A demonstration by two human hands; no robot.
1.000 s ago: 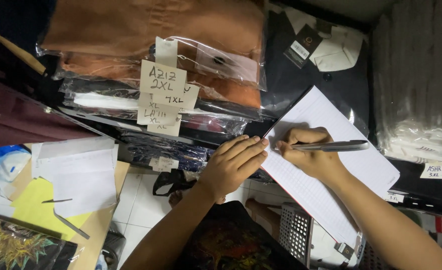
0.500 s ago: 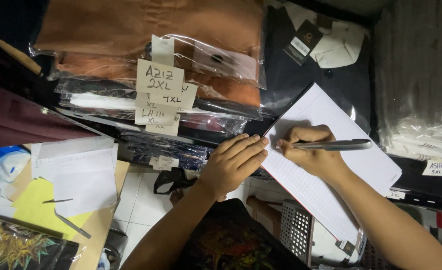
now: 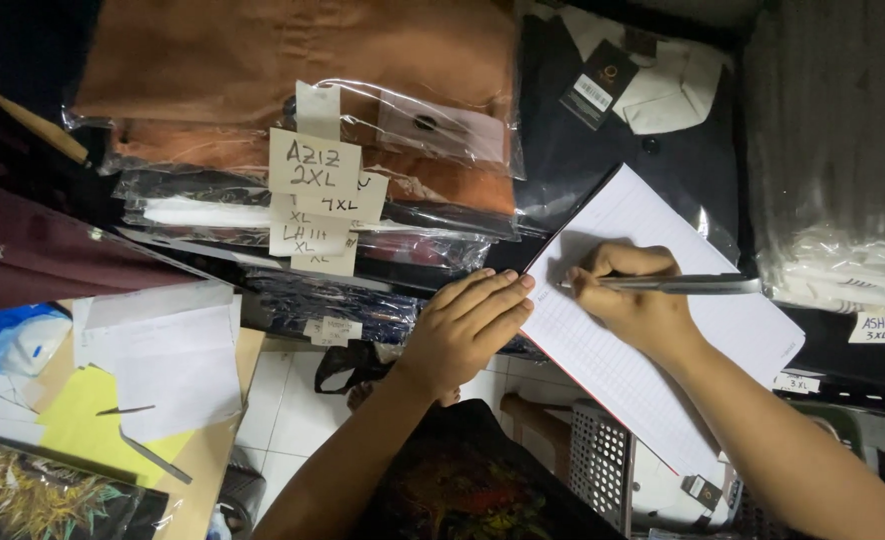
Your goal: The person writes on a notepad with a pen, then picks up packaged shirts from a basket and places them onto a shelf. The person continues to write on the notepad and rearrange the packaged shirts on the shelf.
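The right hand (image 3: 635, 300) is closed around a silver pen (image 3: 678, 285), tip on the white ruled notebook (image 3: 653, 340). The left hand (image 3: 468, 325) lies flat, fingers together and extended, fingertips touching the notebook's left edge. The notebook rests tilted against stacked garment bags. Clear plastic bags (image 3: 303, 110) hold folded orange-brown clothing; a dark bagged shirt (image 3: 613, 140) with a white collar lies behind the notebook. Paper size labels (image 3: 315, 165) are fixed to the bag fronts. Compared with the earlier frames, both hands, pen and notebook hold the same positions.
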